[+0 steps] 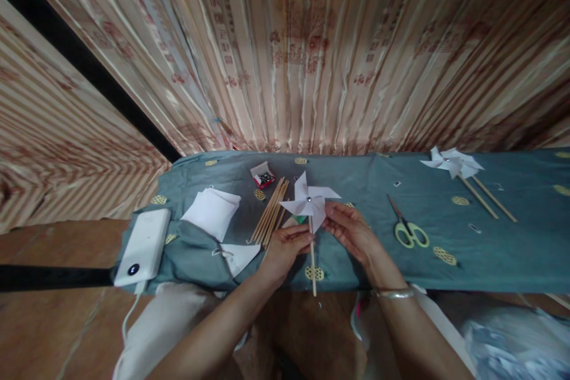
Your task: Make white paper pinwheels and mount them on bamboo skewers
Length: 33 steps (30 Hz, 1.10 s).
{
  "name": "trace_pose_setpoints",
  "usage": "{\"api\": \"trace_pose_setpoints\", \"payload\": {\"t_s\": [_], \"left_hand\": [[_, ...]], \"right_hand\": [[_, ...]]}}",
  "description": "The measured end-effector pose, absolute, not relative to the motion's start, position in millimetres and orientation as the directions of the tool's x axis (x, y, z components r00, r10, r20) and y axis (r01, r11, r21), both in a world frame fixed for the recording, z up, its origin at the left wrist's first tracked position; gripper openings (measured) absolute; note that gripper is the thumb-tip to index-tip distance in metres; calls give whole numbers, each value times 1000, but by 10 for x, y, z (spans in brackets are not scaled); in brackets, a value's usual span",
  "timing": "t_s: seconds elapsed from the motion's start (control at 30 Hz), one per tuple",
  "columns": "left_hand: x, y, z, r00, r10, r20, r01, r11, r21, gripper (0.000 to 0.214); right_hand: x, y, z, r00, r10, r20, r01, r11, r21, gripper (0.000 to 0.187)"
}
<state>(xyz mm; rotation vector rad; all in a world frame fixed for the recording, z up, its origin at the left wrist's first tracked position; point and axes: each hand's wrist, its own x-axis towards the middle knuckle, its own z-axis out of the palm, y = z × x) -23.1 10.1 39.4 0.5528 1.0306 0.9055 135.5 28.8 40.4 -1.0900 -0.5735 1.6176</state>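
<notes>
A white paper pinwheel [309, 199] with a shiny pin at its centre stands upright on a thin wooden stick, just above the cloth. The fingers of my left hand [286, 250] pinch that stick a little below the blades. My right hand [350, 230] is closed at the pinwheel's right side, its fingertips on the lower right blade. Left of the pinwheel lies a bunch of wooden sticks [269, 211], partly behind my left hand. Beyond them sits a small open box of dark pins [263, 177].
Green-handled scissors [410, 234] lie to the right. Farther right are two finished pinwheels [452, 161]. Stacked white paper squares [211, 212], a loose paper piece [240, 257] and a white power bank [143, 247] with a cable are on the left. A curtain [285, 59] hangs behind the table.
</notes>
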Motion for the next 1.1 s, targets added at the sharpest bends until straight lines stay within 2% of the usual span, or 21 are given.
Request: {"api": "trace_pose_setpoints", "payload": {"t_s": [0.3, 0.43, 0.67, 1.1], "left_hand": [[-200, 67, 441, 240, 864, -442, -387, 503, 773, 48], [-199, 63, 464, 233, 859, -456, -383, 512, 769, 48], [-197, 45, 424, 240, 862, -446, -352, 505, 788, 44], [-200, 87, 439, 208, 882, -423, -354, 471, 808, 42]], "right_hand": [[1276, 235, 444, -68, 947, -314, -437, -312, -844, 36], [1356, 224, 477, -19, 956, -293, -361, -280, -890, 40], [1550, 243, 473, 122, 962, -246, -379, -184, -907, 37], [1464, 241, 539, 38, 966, -257, -342, -229, -911, 36]]}}
